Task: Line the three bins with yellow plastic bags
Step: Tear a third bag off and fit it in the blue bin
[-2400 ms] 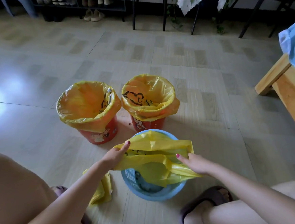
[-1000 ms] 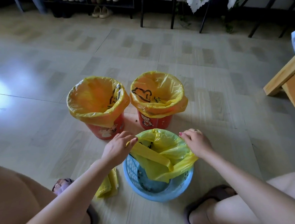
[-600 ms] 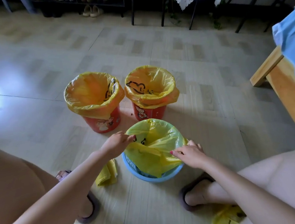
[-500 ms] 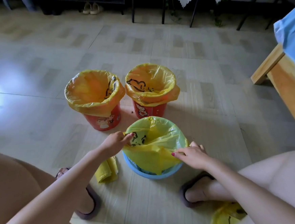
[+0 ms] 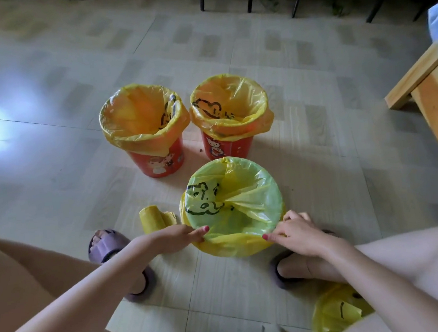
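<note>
Tiled floor (image 5: pixel 321 210), three bins: two red bins (image 5: pixel 159 160) (image 5: pixel 227 147) lined, side by side behind near bin; bag (image 5: pixel 232 212) over its mouth, black drawing, no legible writing; left hand (image 5: pixel 176 237) and right hand (image 5: pixel 294 232) pinching near rim; roll (image 5: pixel 151 218) just left

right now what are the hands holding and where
Both hands hold the yellow bag over the near bin: the left hand and right hand each pinch its folded-over edge at the near rim, one on each side.
</note>
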